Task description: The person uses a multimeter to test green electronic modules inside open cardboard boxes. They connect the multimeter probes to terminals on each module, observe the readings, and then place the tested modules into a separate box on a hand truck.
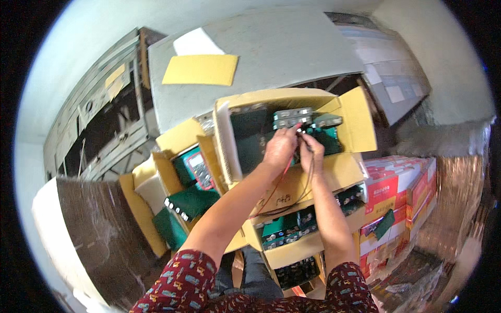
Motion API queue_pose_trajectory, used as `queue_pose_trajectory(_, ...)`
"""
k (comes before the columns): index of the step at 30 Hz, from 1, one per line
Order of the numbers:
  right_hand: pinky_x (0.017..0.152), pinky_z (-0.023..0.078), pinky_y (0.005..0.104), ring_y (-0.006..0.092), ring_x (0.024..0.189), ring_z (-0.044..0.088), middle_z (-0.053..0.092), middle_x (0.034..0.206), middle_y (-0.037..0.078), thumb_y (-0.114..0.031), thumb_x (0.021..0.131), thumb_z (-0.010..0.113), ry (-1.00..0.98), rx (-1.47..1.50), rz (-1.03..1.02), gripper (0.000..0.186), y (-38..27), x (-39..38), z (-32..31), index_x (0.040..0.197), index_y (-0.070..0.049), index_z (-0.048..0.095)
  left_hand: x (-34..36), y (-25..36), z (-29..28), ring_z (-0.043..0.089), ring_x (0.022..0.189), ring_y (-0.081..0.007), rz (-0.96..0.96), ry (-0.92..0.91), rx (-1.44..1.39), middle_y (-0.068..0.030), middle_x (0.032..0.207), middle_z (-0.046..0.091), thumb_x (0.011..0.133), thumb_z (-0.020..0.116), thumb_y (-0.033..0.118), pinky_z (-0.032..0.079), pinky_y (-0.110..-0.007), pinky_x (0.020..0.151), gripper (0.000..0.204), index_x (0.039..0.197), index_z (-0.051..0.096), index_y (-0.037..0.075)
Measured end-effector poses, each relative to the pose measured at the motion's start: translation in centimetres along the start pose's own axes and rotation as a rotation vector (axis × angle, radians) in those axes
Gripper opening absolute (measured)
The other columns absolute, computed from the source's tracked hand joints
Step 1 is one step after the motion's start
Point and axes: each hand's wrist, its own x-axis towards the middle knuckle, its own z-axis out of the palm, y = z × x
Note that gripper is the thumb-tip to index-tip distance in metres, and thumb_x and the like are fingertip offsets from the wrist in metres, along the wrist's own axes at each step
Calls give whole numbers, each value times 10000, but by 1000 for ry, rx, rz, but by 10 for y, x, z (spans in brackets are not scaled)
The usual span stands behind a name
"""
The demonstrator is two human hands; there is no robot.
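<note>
Dark-red patterned sleeves (182,279) lying nearest. Over open cardboard box (360,119), you're seemingly probing green boards (329,140) inside: left hand (281,148) pinching red probe (298,125), right hand (312,150) pinching black probe (299,133). Next move likely calling for steady tip contact. Red-rimmed multimeter (200,170) sitting left of box. Box walls looking stiff, matte; thin leads (272,195) drooping limply.

The place looks like a workshop doubling as a storeroom: a red multimeter (199,168) sits among open cartons (359,119) of green circuit boards (193,202), with red-and-white boxes (389,188) stacked at right and a worn metal frame (122,140) at left.
</note>
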Motion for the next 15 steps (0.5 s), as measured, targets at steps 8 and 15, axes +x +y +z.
queue_pose_trajectory(8, 901, 564, 320, 197, 1011, 727, 763, 1107, 155, -86, 972, 680, 114, 42, -24, 272, -24, 2, -7, 1214, 37, 704, -1, -10, -35, 631, 985, -390, 13, 58, -4, -180, 1019, 657, 958, 577, 50, 522, -491, 874, 403, 1359, 599, 79)
queue_pose_trajectory(15, 929, 556, 330, 216, 1045, 726, 754, 1145, 180, -68, 945, 707, 112, -31, -80, 307, -20, 12, -6, 1234, 33, 692, -4, -19, -32, 633, 1048, -393, 34, 92, 11, -184, 1109, 675, 969, 585, 47, 527, -472, 918, 402, 1371, 596, 68)
